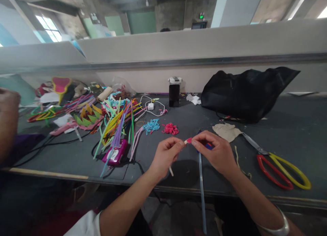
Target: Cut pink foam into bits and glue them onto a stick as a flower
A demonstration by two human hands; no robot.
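Fingers of L hand (165, 155) & R hand (217, 152) pinched near-closed on 1 red-tipped white piece (187, 141), betw. them over dark tabletop (189, 118). 1 blue pile (151, 126), 1 red pile (170, 128), 1 pr. scissors (263, 150), 1 blk bag (237, 96); concrete room (171, 16) past partition (178, 45).

No legible txt; green sign (201, 15) in bkgd too small.

One blue pile (151, 126), one red pile (170, 129)

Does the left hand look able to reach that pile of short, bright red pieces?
Probably yes: the red pile lies just beyond the left hand, with bare tabletop between, though that hand pinches a white-and-red piece.
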